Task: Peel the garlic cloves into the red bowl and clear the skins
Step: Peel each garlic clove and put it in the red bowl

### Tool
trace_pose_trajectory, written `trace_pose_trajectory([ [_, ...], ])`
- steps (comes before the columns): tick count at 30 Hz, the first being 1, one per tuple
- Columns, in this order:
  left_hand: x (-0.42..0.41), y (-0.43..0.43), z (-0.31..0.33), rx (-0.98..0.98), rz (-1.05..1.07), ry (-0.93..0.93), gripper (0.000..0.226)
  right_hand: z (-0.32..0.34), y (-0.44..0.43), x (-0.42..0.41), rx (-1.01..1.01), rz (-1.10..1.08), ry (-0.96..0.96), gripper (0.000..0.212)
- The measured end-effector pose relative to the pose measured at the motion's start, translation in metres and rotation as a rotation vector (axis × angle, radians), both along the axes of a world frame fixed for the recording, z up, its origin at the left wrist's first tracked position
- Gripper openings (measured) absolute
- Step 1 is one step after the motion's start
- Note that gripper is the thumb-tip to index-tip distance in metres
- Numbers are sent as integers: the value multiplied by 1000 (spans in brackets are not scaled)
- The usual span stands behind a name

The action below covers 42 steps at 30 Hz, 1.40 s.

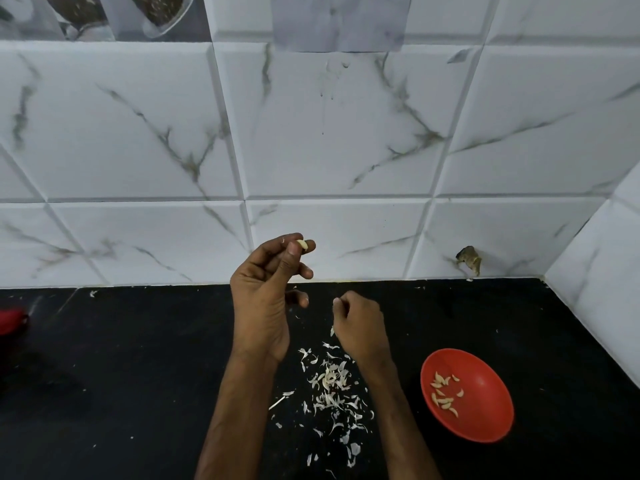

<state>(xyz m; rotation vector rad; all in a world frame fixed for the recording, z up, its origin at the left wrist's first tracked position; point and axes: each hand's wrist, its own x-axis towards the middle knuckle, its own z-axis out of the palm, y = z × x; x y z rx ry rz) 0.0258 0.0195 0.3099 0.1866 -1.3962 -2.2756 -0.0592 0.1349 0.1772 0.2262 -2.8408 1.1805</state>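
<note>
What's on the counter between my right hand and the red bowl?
Nothing lies there: in the head view, only bare black countertop runs between the right hand and the red bowl.

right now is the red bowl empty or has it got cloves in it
Not empty: the red bowl holds a loose scatter of peeled cloves, far from full.

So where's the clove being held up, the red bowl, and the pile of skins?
garlic clove (302, 244): head view, its pale visible middle.
red bowl (485, 384): head view, bare inner wall.
skins (330, 379): head view, thickest part of the heap.
</note>
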Motion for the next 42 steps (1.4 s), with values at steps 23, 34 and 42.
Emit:
trace_pose_trajectory([
  [23,-11,-12,-77,-1,-9,-197,13,-51,10,24,-236,-84,-125,32],
  [34,-18,-10,-104,0,18,-230,17,-49,19,29,-639,-42,-259,35],
  [42,-21,-1,-128,-80,4,-247,10,-48,20,31,-750,-78,-269,18],
])
